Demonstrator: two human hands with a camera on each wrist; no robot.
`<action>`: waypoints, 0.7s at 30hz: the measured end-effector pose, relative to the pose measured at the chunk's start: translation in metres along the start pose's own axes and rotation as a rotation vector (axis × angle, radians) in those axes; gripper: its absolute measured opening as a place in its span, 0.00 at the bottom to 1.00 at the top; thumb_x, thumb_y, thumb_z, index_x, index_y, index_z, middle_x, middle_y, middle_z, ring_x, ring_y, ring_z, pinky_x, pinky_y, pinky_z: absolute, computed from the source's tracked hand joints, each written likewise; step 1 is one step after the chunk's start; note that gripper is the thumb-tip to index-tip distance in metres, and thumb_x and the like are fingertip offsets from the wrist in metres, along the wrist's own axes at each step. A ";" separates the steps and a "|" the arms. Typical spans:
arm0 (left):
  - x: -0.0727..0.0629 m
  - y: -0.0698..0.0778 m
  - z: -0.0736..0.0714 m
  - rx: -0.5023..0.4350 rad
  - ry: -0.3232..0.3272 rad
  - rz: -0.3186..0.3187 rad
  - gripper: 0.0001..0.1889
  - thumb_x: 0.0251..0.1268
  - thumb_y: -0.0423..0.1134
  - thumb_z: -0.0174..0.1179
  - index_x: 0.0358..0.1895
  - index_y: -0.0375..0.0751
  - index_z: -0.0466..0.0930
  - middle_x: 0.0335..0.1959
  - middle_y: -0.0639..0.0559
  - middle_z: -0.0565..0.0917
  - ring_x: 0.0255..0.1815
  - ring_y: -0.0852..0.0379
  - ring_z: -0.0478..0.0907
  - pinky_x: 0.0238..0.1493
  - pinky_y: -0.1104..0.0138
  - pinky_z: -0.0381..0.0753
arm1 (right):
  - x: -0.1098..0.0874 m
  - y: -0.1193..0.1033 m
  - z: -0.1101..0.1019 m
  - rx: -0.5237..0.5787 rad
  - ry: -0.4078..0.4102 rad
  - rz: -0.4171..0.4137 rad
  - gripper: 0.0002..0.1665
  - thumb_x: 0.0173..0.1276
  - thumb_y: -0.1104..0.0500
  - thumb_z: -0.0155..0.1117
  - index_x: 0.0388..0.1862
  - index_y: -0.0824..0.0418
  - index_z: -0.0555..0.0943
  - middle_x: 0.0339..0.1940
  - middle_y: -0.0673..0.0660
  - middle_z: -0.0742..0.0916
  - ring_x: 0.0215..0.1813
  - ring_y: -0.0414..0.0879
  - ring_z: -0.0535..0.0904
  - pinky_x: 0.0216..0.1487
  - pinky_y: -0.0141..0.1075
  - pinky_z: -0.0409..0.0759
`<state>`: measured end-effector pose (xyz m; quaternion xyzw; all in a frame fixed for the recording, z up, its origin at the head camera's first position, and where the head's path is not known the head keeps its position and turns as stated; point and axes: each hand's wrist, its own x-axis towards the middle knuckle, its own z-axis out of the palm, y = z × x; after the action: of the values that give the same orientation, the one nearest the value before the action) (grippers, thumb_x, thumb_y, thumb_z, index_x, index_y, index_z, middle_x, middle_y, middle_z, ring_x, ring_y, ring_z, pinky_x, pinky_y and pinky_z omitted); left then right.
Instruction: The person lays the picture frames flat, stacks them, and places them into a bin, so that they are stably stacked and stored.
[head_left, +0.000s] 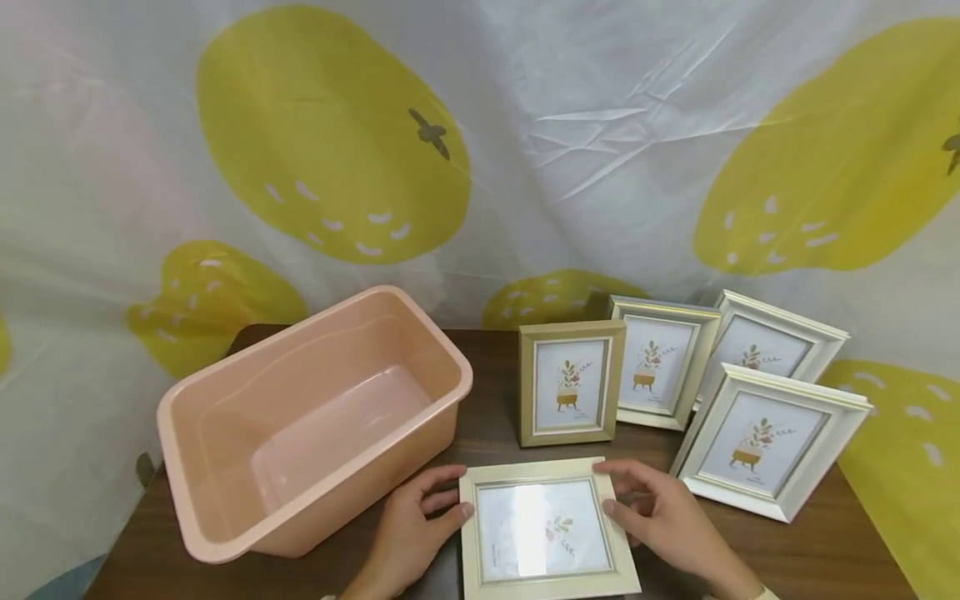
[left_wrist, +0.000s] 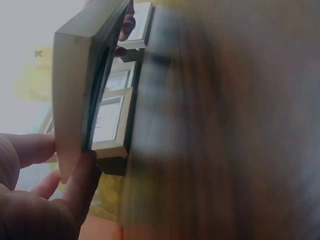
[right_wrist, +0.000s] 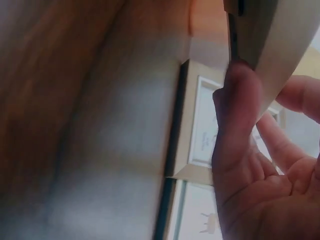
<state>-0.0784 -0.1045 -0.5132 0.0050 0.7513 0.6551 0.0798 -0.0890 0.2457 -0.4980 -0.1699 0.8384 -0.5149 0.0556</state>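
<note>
A cream picture frame (head_left: 546, 533) with a glossy pane and a plant print turned sideways is held level at the front of the table. My left hand (head_left: 416, 525) pinches its left side near the far corner, while the right hand (head_left: 667, 517) grips the opposite side. Seen from the left wrist, the frame's pale outer edge (left_wrist: 72, 95) lies between thumb and fingers, raised off the wood. From the right wrist, the other edge (right_wrist: 287, 55) is likewise between thumb and fingers. Part of the frame's near edge is cut off in the head view.
To the left stands a pink plastic bin (head_left: 315, 508) with nothing inside. Several frames stand at the right: a tan one (head_left: 572, 383), a silvery one (head_left: 663, 362), a cream one (head_left: 772, 342) behind, and a white one (head_left: 772, 446) nearest. A lemon-print cloth (head_left: 517, 167) hangs behind.
</note>
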 end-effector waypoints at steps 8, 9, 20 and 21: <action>0.007 -0.004 -0.004 0.159 -0.088 0.018 0.29 0.62 0.39 0.76 0.68 0.44 0.81 0.64 0.42 0.86 0.58 0.49 0.88 0.53 0.70 0.86 | 0.010 0.013 -0.007 0.003 -0.135 0.070 0.25 0.74 0.60 0.70 0.68 0.61 0.79 0.36 0.57 0.89 0.21 0.38 0.80 0.22 0.37 0.84; 0.007 -0.004 -0.004 0.177 -0.099 0.017 0.31 0.62 0.39 0.76 0.69 0.43 0.81 0.65 0.43 0.86 0.59 0.49 0.88 0.54 0.68 0.86 | 0.010 0.014 -0.008 0.011 -0.156 0.066 0.25 0.75 0.60 0.70 0.68 0.62 0.79 0.36 0.57 0.89 0.22 0.37 0.80 0.22 0.37 0.84; 0.011 -0.009 -0.008 0.236 -0.134 0.050 0.34 0.63 0.40 0.75 0.73 0.40 0.77 0.66 0.43 0.85 0.63 0.47 0.85 0.62 0.61 0.83 | 0.016 0.016 -0.010 -0.016 -0.203 0.098 0.27 0.73 0.59 0.73 0.69 0.61 0.80 0.39 0.57 0.89 0.23 0.39 0.83 0.24 0.39 0.87; 0.011 -0.009 -0.008 0.237 -0.133 0.052 0.34 0.63 0.40 0.75 0.73 0.40 0.77 0.65 0.44 0.85 0.63 0.47 0.85 0.62 0.62 0.83 | 0.017 0.015 -0.010 -0.014 -0.204 0.101 0.27 0.73 0.59 0.73 0.69 0.61 0.80 0.39 0.57 0.89 0.23 0.39 0.83 0.24 0.39 0.87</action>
<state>-0.0896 -0.1128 -0.5226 0.0773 0.8162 0.5618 0.1110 -0.1110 0.2545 -0.5057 -0.1795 0.8395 -0.4855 0.1653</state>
